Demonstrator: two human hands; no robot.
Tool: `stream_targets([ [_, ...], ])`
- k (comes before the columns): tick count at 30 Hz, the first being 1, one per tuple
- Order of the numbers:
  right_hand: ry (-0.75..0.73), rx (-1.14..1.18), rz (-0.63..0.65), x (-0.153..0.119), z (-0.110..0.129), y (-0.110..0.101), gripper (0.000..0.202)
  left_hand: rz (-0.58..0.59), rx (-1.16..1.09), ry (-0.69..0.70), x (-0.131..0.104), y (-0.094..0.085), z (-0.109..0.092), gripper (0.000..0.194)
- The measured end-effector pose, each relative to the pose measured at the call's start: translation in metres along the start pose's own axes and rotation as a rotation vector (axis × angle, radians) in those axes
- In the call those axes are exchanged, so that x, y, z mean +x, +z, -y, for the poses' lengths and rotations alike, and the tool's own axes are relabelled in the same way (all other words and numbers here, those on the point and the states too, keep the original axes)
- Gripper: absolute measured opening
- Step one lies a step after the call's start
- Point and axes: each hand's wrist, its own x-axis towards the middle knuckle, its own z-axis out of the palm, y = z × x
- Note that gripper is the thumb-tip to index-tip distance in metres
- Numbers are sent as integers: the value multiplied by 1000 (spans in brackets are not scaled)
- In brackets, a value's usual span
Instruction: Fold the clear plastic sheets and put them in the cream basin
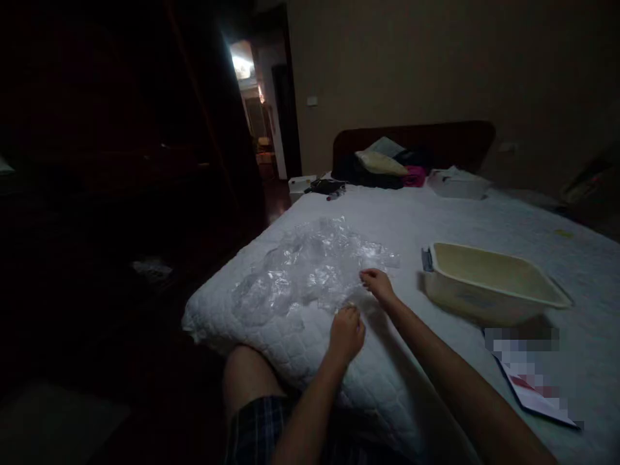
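Note:
A spread-out heap of clear plastic bags (pixel 310 265) lies crinkled and shiny on the white quilted bed cover. My left hand (pixel 347 330) is at the heap's near right edge, its fingers curled closed; a small pale bit shows at the fingertips, too unclear to name. Just beyond it, my right hand (pixel 378 284) reaches over the right side of the heap with thumb and fingers drawn together in a pinch. Whatever lies between those fingertips is too small and dim to make out.
A cream plastic tub (pixel 494 310) with a grey handle stands on the bed (pixel 411 226) at right. Near it lies a flat, partly blurred item (pixel 537 387). Clothes (pixel 378 165) and a clear container (pixel 458 184) rest by the headboard (pixel 460 135). The left side is dark.

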Motion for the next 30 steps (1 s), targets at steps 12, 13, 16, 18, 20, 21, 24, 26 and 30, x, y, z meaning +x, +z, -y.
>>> stream_targets([
  [12, -143, -42, 40, -3, 47, -39, 32, 7, -11, -5, 1, 0, 5, 24],
  [13, -168, -60, 30, -2, 50, -42, 33, -1, -15, 5, 1, 2, 7, 25],
  [16, -243, -115, -5, 0, 56, -51, 33, -42, -8, 23, -1, 8, 13, 24],
  [18, -299, -165, -29, 2, 60, -55, 32, -75, -1, 37, -3, 11, 16, 23],
  [20, -338, -204, -52, 5, 62, -56, 34, -99, 3, 49, -4, 13, 17, 22],
  [21, -347, -213, -61, 8, 63, -55, 35, -101, 4, 50, -4, 14, 17, 22],
  [24, -341, -199, -76, 21, 65, -50, 39, -93, 10, 46, -4, 14, 17, 22],
  [26, -341, -196, -92, 30, 65, -47, 40, -95, 9, 46, -4, 14, 17, 22],
  [30, -359, -226, -149, 45, 67, -49, 37, -91, -5, 39, -4, 12, 15, 24],
])
